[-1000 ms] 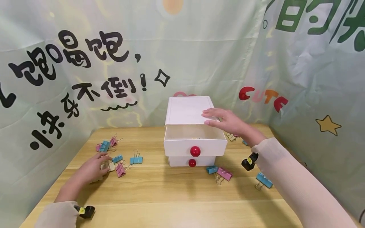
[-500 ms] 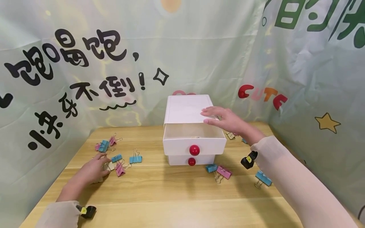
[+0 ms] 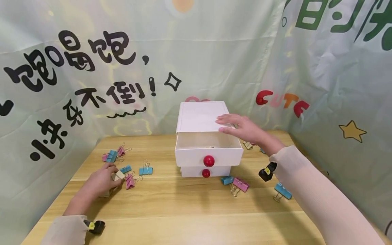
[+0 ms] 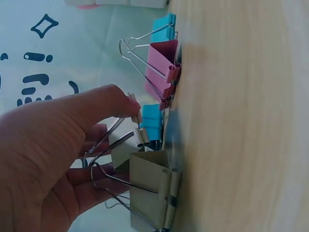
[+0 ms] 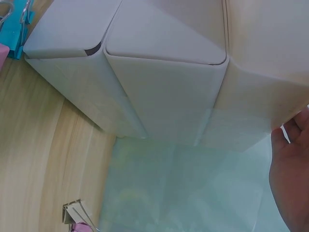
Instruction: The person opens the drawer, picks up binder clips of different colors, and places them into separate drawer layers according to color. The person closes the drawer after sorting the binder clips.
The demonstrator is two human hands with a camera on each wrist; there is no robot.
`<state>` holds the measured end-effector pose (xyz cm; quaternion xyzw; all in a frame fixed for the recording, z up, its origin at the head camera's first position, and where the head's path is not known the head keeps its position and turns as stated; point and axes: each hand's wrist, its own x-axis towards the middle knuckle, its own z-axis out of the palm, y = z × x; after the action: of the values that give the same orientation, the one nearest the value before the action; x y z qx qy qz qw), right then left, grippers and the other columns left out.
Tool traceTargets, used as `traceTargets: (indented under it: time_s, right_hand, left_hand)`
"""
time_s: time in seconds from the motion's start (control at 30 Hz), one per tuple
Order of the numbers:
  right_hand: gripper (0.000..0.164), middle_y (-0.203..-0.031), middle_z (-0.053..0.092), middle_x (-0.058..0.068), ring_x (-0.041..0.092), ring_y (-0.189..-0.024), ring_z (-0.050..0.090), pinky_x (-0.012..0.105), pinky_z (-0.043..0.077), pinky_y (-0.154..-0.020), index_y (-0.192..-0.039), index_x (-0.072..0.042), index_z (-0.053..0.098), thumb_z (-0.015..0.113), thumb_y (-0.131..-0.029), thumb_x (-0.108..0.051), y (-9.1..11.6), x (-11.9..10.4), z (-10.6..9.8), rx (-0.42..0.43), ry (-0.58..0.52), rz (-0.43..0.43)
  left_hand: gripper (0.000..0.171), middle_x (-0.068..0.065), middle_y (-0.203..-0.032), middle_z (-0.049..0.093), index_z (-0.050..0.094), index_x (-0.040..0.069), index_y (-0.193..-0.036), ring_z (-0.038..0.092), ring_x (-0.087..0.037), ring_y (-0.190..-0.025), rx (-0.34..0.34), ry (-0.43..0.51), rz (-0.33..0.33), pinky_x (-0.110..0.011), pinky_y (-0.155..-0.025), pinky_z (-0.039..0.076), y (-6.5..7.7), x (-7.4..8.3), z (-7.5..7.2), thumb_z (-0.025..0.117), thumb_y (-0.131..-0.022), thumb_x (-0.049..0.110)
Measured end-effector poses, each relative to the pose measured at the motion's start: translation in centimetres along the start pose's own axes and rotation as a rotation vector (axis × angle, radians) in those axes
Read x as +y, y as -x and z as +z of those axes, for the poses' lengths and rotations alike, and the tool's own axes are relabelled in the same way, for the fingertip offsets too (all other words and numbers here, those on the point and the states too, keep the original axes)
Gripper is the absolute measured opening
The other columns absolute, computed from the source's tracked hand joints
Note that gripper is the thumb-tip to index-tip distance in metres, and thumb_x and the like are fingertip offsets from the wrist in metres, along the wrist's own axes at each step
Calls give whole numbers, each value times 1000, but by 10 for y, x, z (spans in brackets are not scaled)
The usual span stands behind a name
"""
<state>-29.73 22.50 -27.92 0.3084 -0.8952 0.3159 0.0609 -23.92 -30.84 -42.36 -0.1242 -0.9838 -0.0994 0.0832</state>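
Note:
My left hand (image 3: 99, 182) pinches a cream binder clip (image 4: 123, 150) between thumb and fingers at the left of the table. Beside it, in the left wrist view, stands a khaki binder clip (image 4: 149, 186), its wire handles near the fingers. A blue binder clip (image 3: 125, 169) and a pink binder clip (image 3: 130, 181) lie just right of this hand. At the centre stands a white drawer box (image 3: 202, 115) with its upper drawer (image 3: 190, 157) pulled out. My right hand (image 3: 243, 129) rests on the box's top right edge, fingers extended.
Another blue binder clip (image 3: 145, 170) lies between the left cluster and the box. Pink and blue clips (image 3: 111, 156) sit farther back left. In front of the box are a blue and a pink clip (image 3: 241, 185), with one blue clip (image 3: 283, 191) farther right. A printed cloth (image 3: 214, 68) hangs behind.
My left hand has shifted slightly right, and the cream binder clip has risen and turned in its fingers. The pink clip beside it has shifted a little. My right hand stays on the box.

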Motion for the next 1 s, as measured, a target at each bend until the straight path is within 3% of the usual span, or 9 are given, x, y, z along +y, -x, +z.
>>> traceTargets:
  time_s: [0.23, 0.47, 0.6, 0.73, 1.0]
  right_hand:
    - [50, -146, 48, -5, 20, -140, 34, 57, 27, -111, -137, -24, 60, 63, -93, -48, 0, -1, -1, -2, 6, 1]
    - [49, -145, 48, -6, 19, -139, 34, 58, 27, -110, -136, -26, 60, 62, -92, -49, 1, 0, 1, 3, 8, 10]
    - [50, -145, 49, -6, 19, -139, 35, 57, 28, -110, -136, -26, 61, 63, -92, -49, 1, 0, 1, 1, 1, 13]
    - [50, -145, 48, -5, 20, -139, 35, 58, 28, -110, -135, -26, 61, 62, -92, -51, 2, 0, 1, 2, 2, 13]
    - [51, -146, 48, -6, 20, -139, 35, 58, 28, -110, -136, -26, 61, 62, -92, -52, 1, 0, 1, 2, 3, 14]
  left_hand:
    - [48, -25, -121, 54, 59, -3, -112, 61, -25, -78, 39, 95, 0, -54, -76, 52, 2, 7, -10, 78, -81, 29]
    - [54, -24, -121, 58, 55, -1, -124, 61, -37, -94, 84, 143, 29, -56, -80, 51, -1, 16, -18, 77, -83, 26]
    - [51, -15, -109, 63, 54, 4, -131, 62, -29, -88, 101, 164, 40, -51, -75, 53, -3, 27, -27, 73, -85, 20]
    - [47, -8, -96, 64, 57, 1, -128, 61, -24, -82, 140, 161, 107, -46, -70, 54, -7, 37, -38, 72, -86, 15]
    - [44, -7, -96, 65, 60, 3, -126, 63, -21, -81, 212, 161, 196, -45, -71, 56, -12, 61, -58, 72, -85, 12]
